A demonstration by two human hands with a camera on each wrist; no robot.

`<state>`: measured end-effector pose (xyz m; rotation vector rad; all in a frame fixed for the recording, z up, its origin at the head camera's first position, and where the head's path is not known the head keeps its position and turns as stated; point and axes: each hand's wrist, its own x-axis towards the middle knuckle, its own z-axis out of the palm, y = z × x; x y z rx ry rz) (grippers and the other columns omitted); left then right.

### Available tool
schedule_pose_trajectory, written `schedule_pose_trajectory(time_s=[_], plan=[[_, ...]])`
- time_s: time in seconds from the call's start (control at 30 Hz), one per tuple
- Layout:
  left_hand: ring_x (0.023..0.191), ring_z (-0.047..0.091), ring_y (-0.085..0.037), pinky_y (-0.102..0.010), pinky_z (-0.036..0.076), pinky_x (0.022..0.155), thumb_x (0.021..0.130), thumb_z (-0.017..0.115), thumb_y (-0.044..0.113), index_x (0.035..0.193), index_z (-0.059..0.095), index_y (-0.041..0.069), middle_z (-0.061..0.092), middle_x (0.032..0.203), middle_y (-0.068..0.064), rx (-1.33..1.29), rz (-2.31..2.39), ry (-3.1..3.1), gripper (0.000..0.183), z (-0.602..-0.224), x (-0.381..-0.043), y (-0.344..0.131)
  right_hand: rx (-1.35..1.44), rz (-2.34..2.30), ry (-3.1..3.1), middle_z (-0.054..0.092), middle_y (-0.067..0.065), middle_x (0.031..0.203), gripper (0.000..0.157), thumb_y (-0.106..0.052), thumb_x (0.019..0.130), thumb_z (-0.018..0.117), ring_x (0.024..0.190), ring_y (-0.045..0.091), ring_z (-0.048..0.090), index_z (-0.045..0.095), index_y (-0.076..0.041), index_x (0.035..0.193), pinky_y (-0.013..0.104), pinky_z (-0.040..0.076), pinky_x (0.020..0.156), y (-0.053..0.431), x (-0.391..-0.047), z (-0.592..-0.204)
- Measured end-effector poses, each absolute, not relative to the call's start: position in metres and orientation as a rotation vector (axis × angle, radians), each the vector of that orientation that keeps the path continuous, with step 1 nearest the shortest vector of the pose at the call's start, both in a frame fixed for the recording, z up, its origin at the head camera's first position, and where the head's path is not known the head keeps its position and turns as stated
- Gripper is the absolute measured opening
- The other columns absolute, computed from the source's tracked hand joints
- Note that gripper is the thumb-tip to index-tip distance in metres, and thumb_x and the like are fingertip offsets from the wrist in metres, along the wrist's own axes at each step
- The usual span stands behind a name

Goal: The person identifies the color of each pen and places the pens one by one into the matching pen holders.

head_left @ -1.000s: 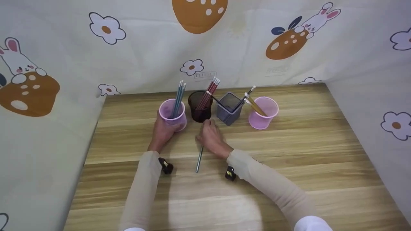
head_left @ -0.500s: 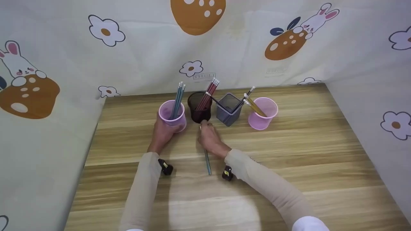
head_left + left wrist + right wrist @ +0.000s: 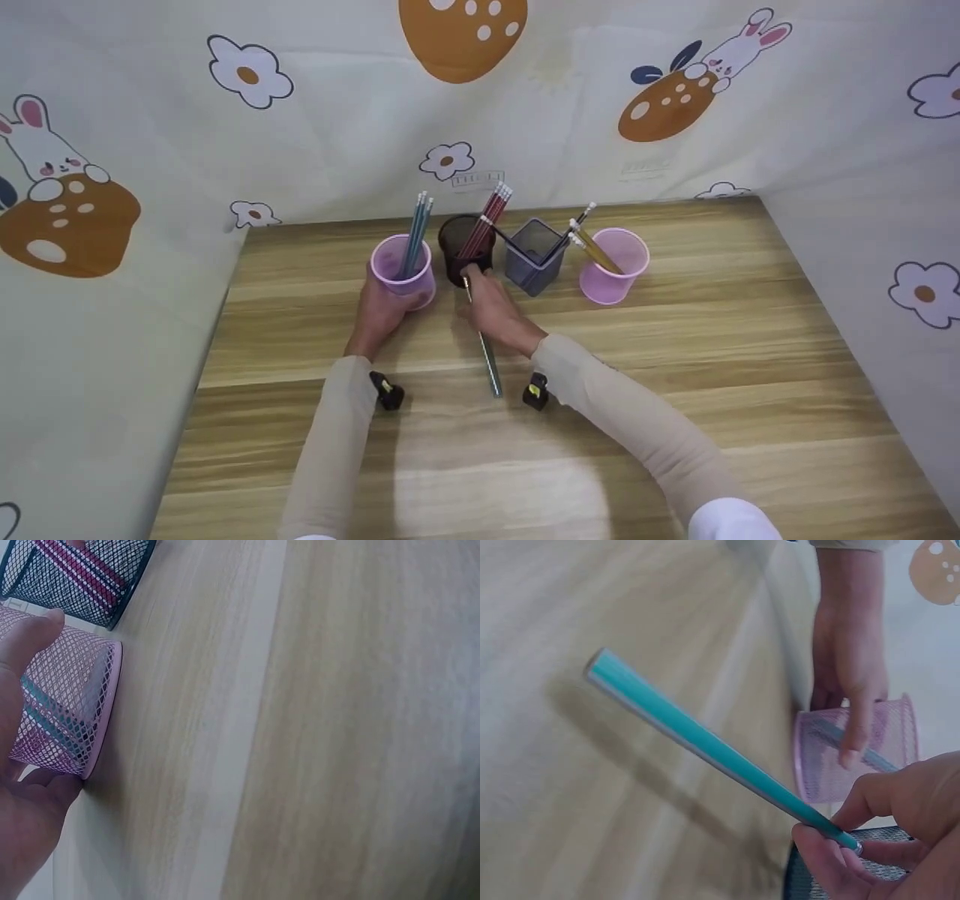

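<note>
My left hand (image 3: 379,311) grips the leftmost pink mesh pencil cup (image 3: 421,287) around its lower side; several teal pencils (image 3: 415,236) with white erasers lean in it. In the left wrist view, the thumb lies along the wall of the cup (image 3: 71,675). Just in front of the dark round mesh cup (image 3: 452,255), my right hand (image 3: 496,307) pinches another teal pencil (image 3: 489,364) near its metal ferrule end. In the right wrist view this pencil (image 3: 697,739) is raised over its shadow on the table, plain end pointing away from the fingers.
Red pencils (image 3: 480,229) stand in the dark cup. Right of it are a grey square mesh holder (image 3: 534,276) with black pencils and another pink cup (image 3: 606,286) with yellow pencils. A patterned cloth (image 3: 345,112) rises behind the wooden table (image 3: 712,337).
The teal pencil's plain end has swung right and come up off the table, while my right hand has shifted slightly toward the dark cup. My left hand stays on the pink cup.
</note>
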<state>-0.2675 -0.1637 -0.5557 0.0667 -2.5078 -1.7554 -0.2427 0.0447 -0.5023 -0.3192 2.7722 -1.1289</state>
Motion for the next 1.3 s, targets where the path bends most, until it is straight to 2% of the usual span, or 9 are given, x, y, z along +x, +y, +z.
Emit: schedule_pose_trajectory(time_s=[0.13,0.27,0.37,0.5,0.73,0.9,1.3], plan=[[0.132,0.050,-0.030,-0.040,0.035,0.119,0.069,0.090,0.011,0.148,0.034,0.007,0.054,0.141,-0.019,0.066,-1.776,-2.495,0.097,-0.556,-0.267,-0.164,-0.351,-1.142,2.746,0.061,0.023,0.117,0.056,0.000,0.082,0.073,0.104,0.035,0.062,0.053,-0.004,0.134,0.047,0.055,0.089,0.043,-0.248,-0.490],[0.131,0.051,-0.029,-0.040,0.036,0.118,0.068,0.091,0.011,0.148,0.034,0.007,0.055,0.140,-0.019,0.064,-1.777,-2.481,0.098,-0.557,-0.268,-0.164,-0.419,-1.132,2.752,0.064,0.020,0.108,0.053,-0.001,0.080,0.074,0.097,0.028,0.059,0.056,-0.004,0.130,0.043,0.054,0.085,0.039,-0.251,-0.475],[0.129,0.052,-0.029,-0.040,0.038,0.116,0.067,0.092,0.015,0.148,0.033,0.007,0.055,0.140,-0.018,0.050,-1.758,-2.491,0.101,-0.557,-0.268,-0.164,-0.470,-1.181,2.765,0.065,0.020,0.101,0.051,-0.001,0.080,0.073,0.090,0.025,0.056,0.057,-0.004,0.129,0.039,0.051,0.080,0.036,-0.254,-0.463],[0.128,0.053,-0.029,-0.041,0.039,0.114,0.068,0.093,0.019,0.149,0.032,0.007,0.056,0.140,-0.017,0.028,-1.734,-2.509,0.102,-0.558,-0.269,-0.165,-0.498,-1.276,2.809,0.065,0.023,0.103,0.052,0.000,0.081,0.070,0.092,0.026,0.057,0.056,-0.004,0.131,0.038,0.050,0.080,0.033,-0.261,-0.448],[0.130,0.052,-0.027,-0.039,0.037,0.116,0.068,0.092,0.018,0.149,0.033,0.008,0.055,0.141,-0.016,0.005,-1.744,-2.494,0.100,-0.558,-0.270,-0.165,-0.400,-1.475,2.830,0.061,0.011,0.104,0.055,0.002,0.084,0.068,0.091,0.019,0.061,0.052,-0.010,0.135,0.031,0.053,0.078,0.028,-0.278,-0.419],[0.128,0.053,-0.029,-0.039,0.038,0.115,0.067,0.092,0.013,0.148,0.034,0.006,0.057,0.139,-0.018,0.005,-1.752,-2.475,0.100,-0.559,-0.269,-0.164,-0.308,-1.635,2.789,0.057,0.005,0.103,0.056,0.001,0.087,0.067,0.091,0.015,0.059,0.049,-0.015,0.138,0.024,0.052,0.075,0.024,-0.291,-0.400],[0.130,0.052,-0.032,-0.042,0.037,0.117,0.069,0.090,0.012,0.148,0.033,0.004,0.055,0.141,-0.021,0.028,-1.724,-2.490,0.098,-0.560,-0.268,-0.165,-0.151,-1.968,2.712,0.056,0.002,0.103,0.053,-0.003,0.091,0.062,0.095,0.014,0.060,0.044,-0.017,0.139,0.024,0.054,0.074,0.016,-0.310,-0.389]])
